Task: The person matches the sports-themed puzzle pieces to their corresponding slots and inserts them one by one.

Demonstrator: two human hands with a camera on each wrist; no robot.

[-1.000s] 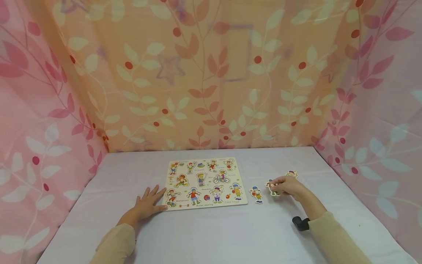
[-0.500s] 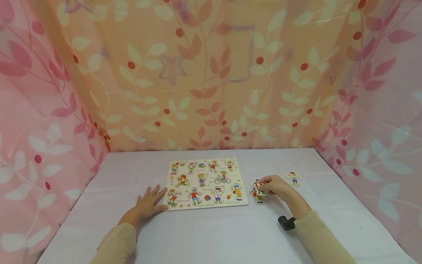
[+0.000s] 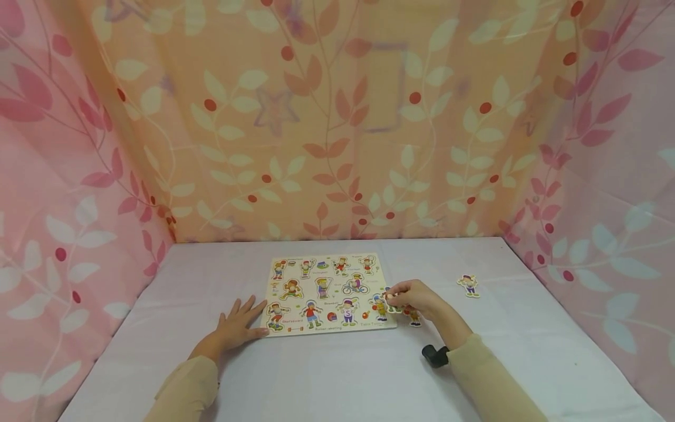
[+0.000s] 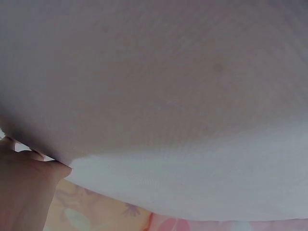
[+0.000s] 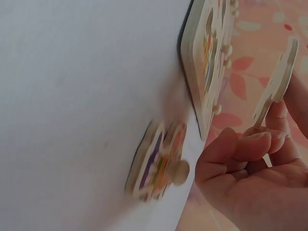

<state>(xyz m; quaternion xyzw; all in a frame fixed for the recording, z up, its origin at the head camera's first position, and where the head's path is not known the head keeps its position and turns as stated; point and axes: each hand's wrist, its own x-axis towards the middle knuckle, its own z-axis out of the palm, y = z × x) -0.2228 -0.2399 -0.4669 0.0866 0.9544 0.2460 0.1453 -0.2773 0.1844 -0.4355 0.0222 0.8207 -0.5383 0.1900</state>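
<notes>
A wooden peg puzzle board [image 3: 321,305] with several child figures lies flat on the table. My left hand [image 3: 234,325] rests with fingers spread at its left edge. My right hand [image 3: 419,299] pinches a figure-shaped puzzle piece [image 3: 392,302] at the board's right edge. The right wrist view shows this held piece [image 5: 276,82] tilted up and clear of the table. Just below the right hand lies another puzzle piece [image 3: 415,317], partly hidden in the head view; its round knob [image 5: 178,172] shows in the right wrist view.
A puzzle piece with a purple cap [image 3: 469,286] lies farther right on the white tablecloth [image 3: 327,381]. Patterned cloth [image 3: 337,146] hangs behind the table and at both sides. A black device [image 3: 435,356] sits at the right wrist.
My right hand has carried its puzzle piece leftward, over the piece lying beside the board, to the board's right edge. The purple-capped piece is now uncovered. The left hand stays put.
</notes>
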